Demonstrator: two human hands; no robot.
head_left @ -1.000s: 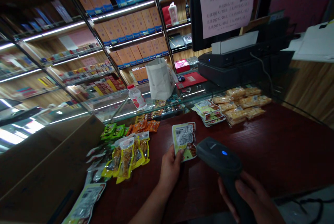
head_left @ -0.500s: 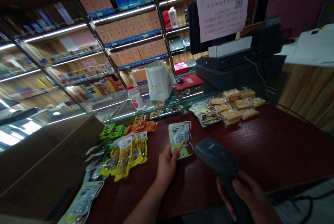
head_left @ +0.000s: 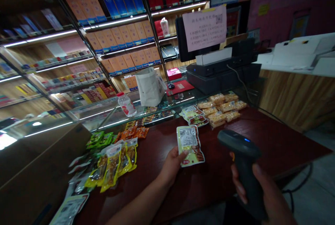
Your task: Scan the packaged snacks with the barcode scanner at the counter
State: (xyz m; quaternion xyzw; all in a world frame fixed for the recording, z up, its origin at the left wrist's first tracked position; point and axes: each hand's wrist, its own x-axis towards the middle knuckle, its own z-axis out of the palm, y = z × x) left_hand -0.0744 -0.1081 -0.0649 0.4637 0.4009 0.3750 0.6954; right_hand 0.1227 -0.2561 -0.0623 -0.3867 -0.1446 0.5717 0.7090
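Observation:
Between thumb and fingers, my left hand grips the lower left edge of a snack packet, its printed barcode side facing up. My right hand is wrapped round the handle of a dark barcode scanner, a blue light glowing on its top. The scanner head points left, toward the packet, with a gap between them. Just behind the held packet lies a stack of similar packets. Beside that stack, several clear-wrapped yellowish snacks sit in a pile.
Yellow-edged snack packs, green packets and orange packets lie left on the dark red table. A cardboard box stands at the left. Behind are a bottle, a white bag and a monitor.
My left hand and the packet have shifted right, close to the packet stack. The scanner has moved right, and its blue light now shows. The camera view has turned slightly right.

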